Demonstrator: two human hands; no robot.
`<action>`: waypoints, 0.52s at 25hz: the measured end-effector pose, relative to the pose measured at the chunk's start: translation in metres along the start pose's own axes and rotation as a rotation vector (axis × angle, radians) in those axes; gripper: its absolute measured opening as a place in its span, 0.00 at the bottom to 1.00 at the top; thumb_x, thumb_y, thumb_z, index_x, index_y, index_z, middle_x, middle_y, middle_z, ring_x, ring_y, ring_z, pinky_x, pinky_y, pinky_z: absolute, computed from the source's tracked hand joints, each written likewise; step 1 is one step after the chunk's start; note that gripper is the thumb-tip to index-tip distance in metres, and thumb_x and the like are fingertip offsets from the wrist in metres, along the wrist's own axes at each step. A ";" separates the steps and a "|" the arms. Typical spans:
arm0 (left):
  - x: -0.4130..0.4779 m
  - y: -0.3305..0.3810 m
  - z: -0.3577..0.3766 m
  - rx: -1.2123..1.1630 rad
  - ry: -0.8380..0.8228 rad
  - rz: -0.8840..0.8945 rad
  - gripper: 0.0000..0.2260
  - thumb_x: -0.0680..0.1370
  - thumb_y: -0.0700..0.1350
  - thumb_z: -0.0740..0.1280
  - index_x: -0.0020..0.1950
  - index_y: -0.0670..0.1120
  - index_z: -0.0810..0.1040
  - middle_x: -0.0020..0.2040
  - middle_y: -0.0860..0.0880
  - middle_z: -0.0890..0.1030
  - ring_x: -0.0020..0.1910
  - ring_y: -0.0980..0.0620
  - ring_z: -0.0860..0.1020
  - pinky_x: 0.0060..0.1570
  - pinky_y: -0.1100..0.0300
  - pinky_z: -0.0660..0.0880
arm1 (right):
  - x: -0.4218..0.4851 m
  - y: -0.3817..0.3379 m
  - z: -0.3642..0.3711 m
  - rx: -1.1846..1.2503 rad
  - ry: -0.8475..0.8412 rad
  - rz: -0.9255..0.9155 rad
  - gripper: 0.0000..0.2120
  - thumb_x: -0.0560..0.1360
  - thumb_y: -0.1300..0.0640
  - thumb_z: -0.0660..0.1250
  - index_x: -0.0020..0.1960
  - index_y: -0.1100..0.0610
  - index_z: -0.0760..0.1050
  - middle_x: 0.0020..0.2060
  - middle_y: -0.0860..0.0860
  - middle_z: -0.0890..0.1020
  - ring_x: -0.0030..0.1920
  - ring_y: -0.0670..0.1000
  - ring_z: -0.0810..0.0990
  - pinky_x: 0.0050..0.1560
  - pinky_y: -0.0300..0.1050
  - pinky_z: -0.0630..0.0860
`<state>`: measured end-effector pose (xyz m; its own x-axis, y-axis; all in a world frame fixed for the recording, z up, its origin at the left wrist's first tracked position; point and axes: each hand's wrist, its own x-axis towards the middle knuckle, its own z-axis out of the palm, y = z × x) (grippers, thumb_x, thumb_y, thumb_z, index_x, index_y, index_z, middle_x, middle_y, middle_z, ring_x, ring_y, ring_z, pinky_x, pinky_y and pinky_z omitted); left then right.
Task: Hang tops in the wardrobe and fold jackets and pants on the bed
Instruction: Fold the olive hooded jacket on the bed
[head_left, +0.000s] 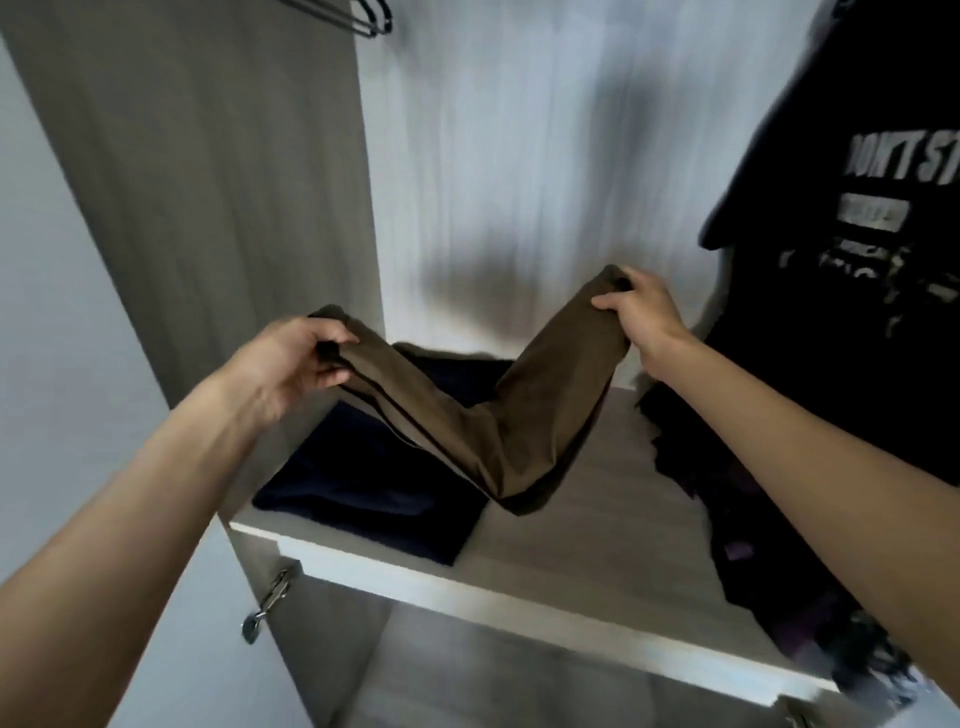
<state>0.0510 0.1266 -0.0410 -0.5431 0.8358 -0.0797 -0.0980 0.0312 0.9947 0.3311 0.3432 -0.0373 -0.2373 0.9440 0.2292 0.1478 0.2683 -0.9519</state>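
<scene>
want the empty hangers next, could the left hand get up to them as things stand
Probably not right away. The left hand is shut on one end of the brown pants, with the right hand on the other. The black hangers hang above to the left with nothing blocking; it must let go first.

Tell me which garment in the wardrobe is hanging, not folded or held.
The black printed T-shirt at the right hangs. The brown pants are held up; the navy garment lies folded on the shelf.

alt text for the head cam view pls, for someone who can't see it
Two bare hands hold a folded brown garment by its ends, left hand and right hand, sagging over a wardrobe shelf. A folded navy garment lies beneath, a black printed top hangs right, and empty hangers hang above.
</scene>
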 end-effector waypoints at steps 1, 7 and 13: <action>0.007 0.000 -0.006 0.002 0.041 0.004 0.06 0.78 0.35 0.64 0.42 0.43 0.76 0.37 0.47 0.76 0.27 0.56 0.77 0.25 0.67 0.75 | 0.025 0.004 0.016 -0.001 -0.020 -0.028 0.18 0.71 0.62 0.70 0.60 0.56 0.79 0.55 0.54 0.83 0.56 0.56 0.82 0.60 0.56 0.78; 0.026 0.014 -0.011 -0.081 0.207 0.110 0.06 0.78 0.31 0.64 0.46 0.41 0.76 0.42 0.43 0.79 0.33 0.52 0.81 0.36 0.61 0.79 | 0.124 -0.014 0.087 0.254 -0.112 -0.141 0.11 0.74 0.70 0.67 0.50 0.56 0.77 0.44 0.50 0.83 0.43 0.48 0.83 0.48 0.43 0.82; 0.045 -0.038 0.011 -0.156 0.413 0.143 0.12 0.78 0.31 0.65 0.58 0.43 0.77 0.49 0.46 0.85 0.48 0.49 0.83 0.48 0.56 0.82 | 0.243 0.075 0.145 0.483 -0.292 0.041 0.12 0.71 0.67 0.73 0.53 0.59 0.79 0.44 0.51 0.86 0.45 0.49 0.85 0.47 0.43 0.82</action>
<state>0.0394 0.1695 -0.0818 -0.8439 0.5365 0.0070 -0.1049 -0.1778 0.9785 0.1452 0.5647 -0.0826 -0.5067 0.8410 0.1895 -0.2776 0.0490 -0.9594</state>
